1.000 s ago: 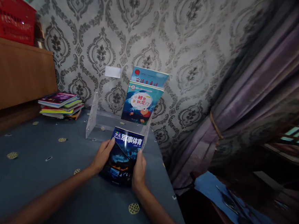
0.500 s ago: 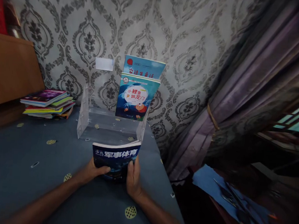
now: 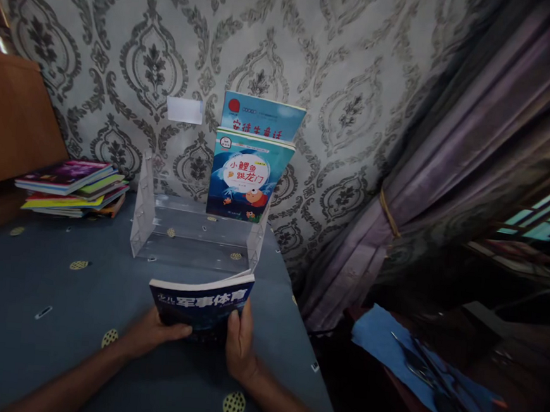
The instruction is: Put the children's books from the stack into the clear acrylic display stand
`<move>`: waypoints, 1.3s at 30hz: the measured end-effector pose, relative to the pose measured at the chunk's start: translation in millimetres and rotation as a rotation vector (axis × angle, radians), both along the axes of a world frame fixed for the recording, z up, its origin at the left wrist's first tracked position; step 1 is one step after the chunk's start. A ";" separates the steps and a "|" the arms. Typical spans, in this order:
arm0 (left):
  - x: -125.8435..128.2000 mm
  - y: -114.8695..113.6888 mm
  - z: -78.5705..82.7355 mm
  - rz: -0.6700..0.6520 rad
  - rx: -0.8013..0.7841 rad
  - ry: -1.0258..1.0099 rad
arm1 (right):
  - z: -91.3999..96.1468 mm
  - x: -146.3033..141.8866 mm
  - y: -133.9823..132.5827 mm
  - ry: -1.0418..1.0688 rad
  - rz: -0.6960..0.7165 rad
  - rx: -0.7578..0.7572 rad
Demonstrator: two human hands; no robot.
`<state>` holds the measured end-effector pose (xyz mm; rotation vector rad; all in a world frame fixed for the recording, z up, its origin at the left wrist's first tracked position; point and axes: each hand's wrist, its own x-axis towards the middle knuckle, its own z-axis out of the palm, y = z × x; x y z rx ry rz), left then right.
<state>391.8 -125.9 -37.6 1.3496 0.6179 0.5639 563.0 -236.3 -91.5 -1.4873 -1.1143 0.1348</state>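
Both my hands hold a dark blue book (image 3: 203,302) with white characters on its cover, tilted up just above the blue table cover (image 3: 33,314). My left hand (image 3: 150,334) grips its lower left edge, thumb on the cover. My right hand (image 3: 239,343) grips its lower right edge, fingers over the cover. Directly behind the book stands a clear acrylic tiered rack (image 3: 192,231). Two light blue picture books stand in the rack's right side, one (image 3: 246,175) in front of the other (image 3: 263,115).
A stack of colourful books (image 3: 74,185) lies at the left, beside a wooden cabinet (image 3: 10,115). Patterned wallpaper with a white label (image 3: 184,110) is behind the rack. A purple curtain (image 3: 450,162) hangs right of the table edge; blue cloth (image 3: 388,342) lies lower right.
The dark book has been raised from lying flat to tilted up, and my hands have slid down to its lower edge. The view has shifted right.
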 end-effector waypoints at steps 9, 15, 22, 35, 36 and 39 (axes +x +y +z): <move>-1.2 -3.8 13.0 -0.059 -0.035 0.036 | 2.7 -0.7 -3.7 -0.011 -0.008 -0.051; -0.4 -3.3 11.9 -0.069 -0.030 -0.001 | 5.4 1.3 -2.9 -0.019 -0.001 -0.046; -1.2 3.3 1.5 -0.024 0.025 -0.006 | 12.0 3.3 1.9 0.033 0.037 -0.027; -2.3 16.5 0.5 -0.069 0.071 -0.016 | 21.3 4.9 2.7 0.095 -0.062 -0.036; -2.6 18.0 1.1 -0.069 0.086 -0.022 | 23.5 5.4 2.1 0.084 -0.038 -0.029; -4.0 24.5 0.4 -0.092 0.163 -0.041 | 36.6 8.8 1.0 0.023 0.070 -0.006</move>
